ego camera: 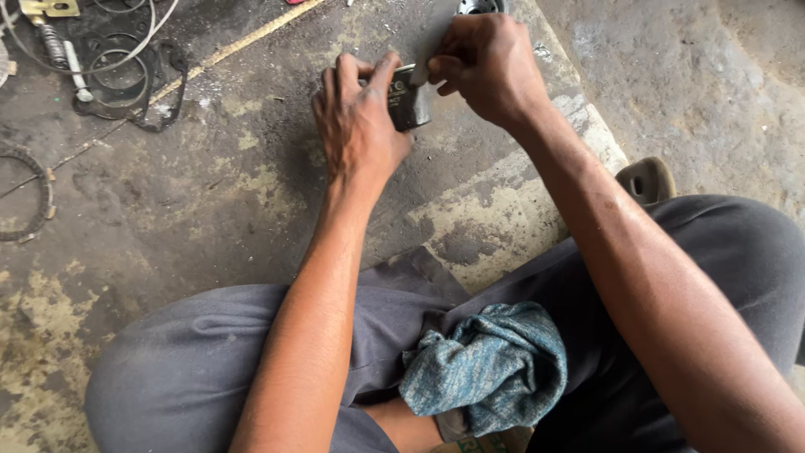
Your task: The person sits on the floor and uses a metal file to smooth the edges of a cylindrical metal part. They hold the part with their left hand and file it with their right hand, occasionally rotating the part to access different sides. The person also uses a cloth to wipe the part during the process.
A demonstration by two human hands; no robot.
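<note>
At twelve o'clock, the left hand (359, 113) grips a small dark metal block (409, 99) while the right hand (486, 63) pinches a thin blade (433, 38) against it.

Left hand (356, 117): fingers curled, clamped, arm stretched forward.
Right hand (486, 63): pinching, wrist bent down, arm extended.

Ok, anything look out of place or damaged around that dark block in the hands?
Nothing stands out on the dark block itself; the left hand steadies it while the right hand presses a thin flat piece to its top. Only clutter: loose rings and wires scattered on the stained floor, and a blue rag bunched in the lap.
</note>
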